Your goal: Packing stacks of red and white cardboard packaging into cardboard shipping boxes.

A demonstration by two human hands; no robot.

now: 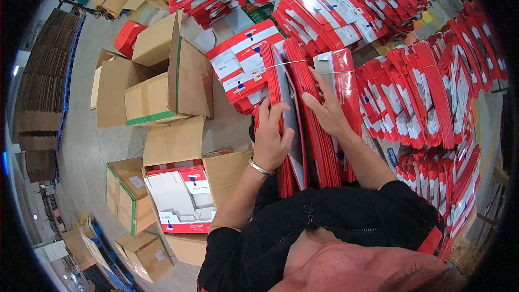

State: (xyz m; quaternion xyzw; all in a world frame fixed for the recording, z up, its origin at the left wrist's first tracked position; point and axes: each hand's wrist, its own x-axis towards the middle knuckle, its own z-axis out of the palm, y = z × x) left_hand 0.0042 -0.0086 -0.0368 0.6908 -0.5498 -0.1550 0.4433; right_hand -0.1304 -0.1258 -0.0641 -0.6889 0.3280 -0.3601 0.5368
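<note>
In front of my chest stands a thick bundle of flattened red cartons (319, 146), upright, its folded edges toward me. A thin pale band (284, 64) crosses it near the far end. The bundle parts into two stacks, with a gap and grey-white inner faces showing between them. My left hand (274, 136) grips the left stack, its fingers bent over the edges. On the right stack my right hand (327, 105) is closed round the outer side, thumb on top. Just beyond my right hand lies another red-and-white flattened carton (346, 70).
Piles of red-and-white flattened cartons (427, 92) lie to the right and at the far side (330, 11). A carton pile (243, 59) sits just ahead on the left. Left are an open brown box (151, 100), a box of white-and-red cartons (181, 194) and smaller brown boxes (143, 257).
</note>
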